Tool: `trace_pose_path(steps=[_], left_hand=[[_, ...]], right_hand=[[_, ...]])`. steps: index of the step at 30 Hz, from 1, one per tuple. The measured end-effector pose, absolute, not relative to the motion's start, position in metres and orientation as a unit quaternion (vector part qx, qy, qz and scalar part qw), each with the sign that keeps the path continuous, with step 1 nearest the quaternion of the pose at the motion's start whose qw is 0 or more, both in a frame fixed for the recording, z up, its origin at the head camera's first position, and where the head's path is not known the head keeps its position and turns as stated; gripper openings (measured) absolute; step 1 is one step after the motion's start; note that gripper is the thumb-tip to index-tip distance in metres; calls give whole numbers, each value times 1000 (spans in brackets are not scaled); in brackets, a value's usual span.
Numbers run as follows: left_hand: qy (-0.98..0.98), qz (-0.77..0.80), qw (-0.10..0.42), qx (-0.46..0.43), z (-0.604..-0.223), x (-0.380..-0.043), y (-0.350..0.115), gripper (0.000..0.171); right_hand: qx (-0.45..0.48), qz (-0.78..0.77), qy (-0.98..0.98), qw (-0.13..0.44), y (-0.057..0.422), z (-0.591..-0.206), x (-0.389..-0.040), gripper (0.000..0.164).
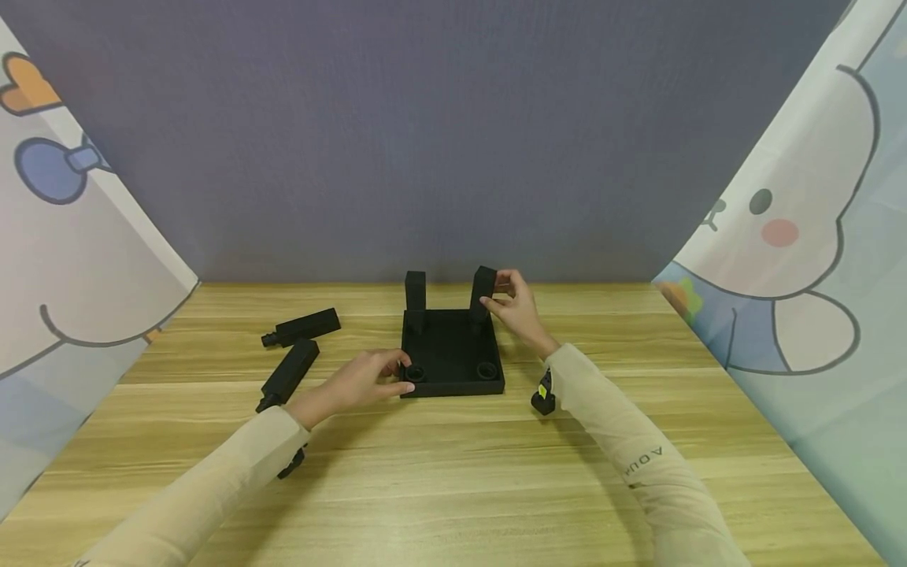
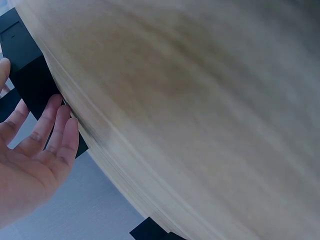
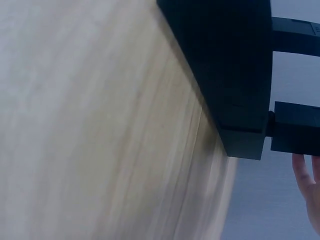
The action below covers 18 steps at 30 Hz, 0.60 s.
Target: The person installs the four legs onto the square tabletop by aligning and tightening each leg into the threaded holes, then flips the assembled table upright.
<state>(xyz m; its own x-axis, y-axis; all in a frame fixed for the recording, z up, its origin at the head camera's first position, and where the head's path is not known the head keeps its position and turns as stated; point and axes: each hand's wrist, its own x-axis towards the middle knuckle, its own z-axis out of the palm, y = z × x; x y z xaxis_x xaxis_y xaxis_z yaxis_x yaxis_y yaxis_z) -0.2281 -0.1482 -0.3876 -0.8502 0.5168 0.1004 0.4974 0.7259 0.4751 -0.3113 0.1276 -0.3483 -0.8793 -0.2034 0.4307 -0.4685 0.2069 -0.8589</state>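
The wood-grained bench (image 1: 425,488) spreads before me, a black square base (image 1: 453,346) lying flat near its middle. The person's left hand (image 1: 357,379) grips the base's near left corner; the right hand (image 1: 520,311) has its fingers pinching a black leg (image 1: 483,290) standing at the far right corner. A second leg (image 1: 416,290) stands far left; two loose legs (image 1: 292,370) lie further left. Round sockets (image 1: 486,369) mark the near corners.

The person wears long sleeves of pale cream cloth: the left sleeve (image 1: 205,488) in the lower left of the frame, the right sleeve (image 1: 638,449) in the lower right, which carries dark printed letters (image 1: 643,458) beginning with "A". At each cuff there is a small black device, the right device (image 1: 543,402) having a bright yellow patch (image 1: 544,390), the left device (image 1: 292,463) partly hidden.
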Motion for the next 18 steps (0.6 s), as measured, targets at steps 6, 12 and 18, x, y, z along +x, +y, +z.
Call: trace_pose_path(steps=[6, 12, 18], left_hand=[[927, 255, 17, 275, -387, -229, -149, 37], [926, 256, 20, 277, -387, -229, -149, 37], [925, 258, 21, 278, -388, -229, -149, 37]], right_hand=[[216, 587, -771, 117, 127, -348, -312, 44], [211, 565, -790, 109, 129, -346, -314, 50], [225, 551, -798, 92, 132, -340, -315, 53]])
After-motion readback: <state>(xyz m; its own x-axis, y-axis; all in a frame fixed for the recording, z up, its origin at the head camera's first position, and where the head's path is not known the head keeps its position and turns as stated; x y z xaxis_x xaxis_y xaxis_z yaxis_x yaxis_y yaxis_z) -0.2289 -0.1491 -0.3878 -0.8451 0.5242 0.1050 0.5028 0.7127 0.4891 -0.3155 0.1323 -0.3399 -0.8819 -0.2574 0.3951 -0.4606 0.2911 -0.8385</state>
